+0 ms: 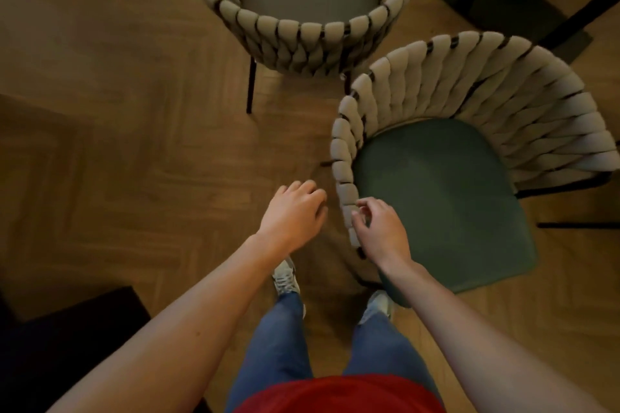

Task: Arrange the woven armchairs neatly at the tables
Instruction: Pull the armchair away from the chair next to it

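Two woven armchairs stand on the wooden floor. The near armchair (469, 104) has a cream woven back and a green seat, and sits right of centre. The far armchair (302, 33) has a grey seat and stands at the top centre. My right hand (380, 228) is at the end of the near armchair's woven arm, with its fingertips touching the weave and loosely curled. My left hand (295, 211) hovers just left of that arm with its fingers loosely curled and holds nothing.
A dark table base (503, 0) with black legs stands at the top right behind the near chair. A dark piece of furniture (67, 329) fills the bottom left corner. My feet stand right by the near chair's front edge.
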{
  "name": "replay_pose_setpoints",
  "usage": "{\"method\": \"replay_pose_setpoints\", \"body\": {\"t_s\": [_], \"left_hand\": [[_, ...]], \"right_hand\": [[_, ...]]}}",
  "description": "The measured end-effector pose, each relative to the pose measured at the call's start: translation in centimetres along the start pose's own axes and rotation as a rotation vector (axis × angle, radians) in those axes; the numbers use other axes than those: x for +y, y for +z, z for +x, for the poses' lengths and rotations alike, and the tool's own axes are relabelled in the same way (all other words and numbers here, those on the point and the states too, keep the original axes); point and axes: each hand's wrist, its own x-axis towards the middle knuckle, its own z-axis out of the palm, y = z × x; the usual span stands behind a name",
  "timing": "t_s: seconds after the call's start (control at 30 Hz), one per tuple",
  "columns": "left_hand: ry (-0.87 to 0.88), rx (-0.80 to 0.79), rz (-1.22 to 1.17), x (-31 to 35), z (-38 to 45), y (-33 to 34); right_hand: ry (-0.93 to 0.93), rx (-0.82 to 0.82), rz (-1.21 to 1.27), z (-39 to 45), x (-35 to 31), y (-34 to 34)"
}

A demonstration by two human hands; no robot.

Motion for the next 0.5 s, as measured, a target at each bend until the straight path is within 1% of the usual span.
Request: {"method": "replay_pose_setpoints", "body": {"t_s": [0.17, 0.23, 0.33, 0.4, 0.5], "left_hand": [[0.072, -0.03, 0.038, -4.0, 1.3, -2.8], [0.096, -0.002, 0.055, -5.0, 2.5, -3.8], [0.131, 0.021, 0.067, -6.0, 5.0, -5.7], [0.16, 0.009, 0.073, -6.5, 7.2, -6.7], [0.209, -0.033, 0.107, -7.4, 10.8, -7.8]], "right_hand": [[0.026, 0.075, 0.028, 2.8, -4.5, 1.0], [0.034, 0.115, 0.07, 4.4, -5.5, 1.1], [0.082, 0.202, 0.177, 6.7, -6.8, 0.9], [0.115, 0.257, 0.225, 8.4, -7.4, 0.6], [0.154, 0.298, 0.279, 11.3, -8.2, 0.4]]}}
